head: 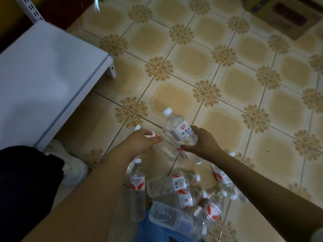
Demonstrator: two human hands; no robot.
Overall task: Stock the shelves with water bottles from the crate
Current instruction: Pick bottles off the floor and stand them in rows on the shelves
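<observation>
Both hands are busy with bottles low over the tiled floor [218, 70]. The right hand [201, 144] is curled round the lower body of a bottle with a white and blue label [178, 130], its white cap pointing away from the person. The left hand [139, 142] grips a second bottle [164, 149] round its red-labelled middle; that one lies tilted, its base passing under the other bottle, just beside the right hand.

Behind both hands, toward the person, a loose heap of bottles [176, 191] lies on the floor, most on their sides, one standing upright [137, 186] beside the left forearm. No crate can be made out, only something blue [150, 229] at the bottom edge of the view that I cannot identify.

To the left of the left hand, and a little beyond it, is the white shelf [43, 81]. The part of it in view carries no bottles. A cardboard box [286, 16] sits far off, well beyond the right hand.

By my judgement the stocking is near its beginning: two bottles are in hand, none sits on the part of the shelf that shows, and the heap has yet to be carried over.
</observation>
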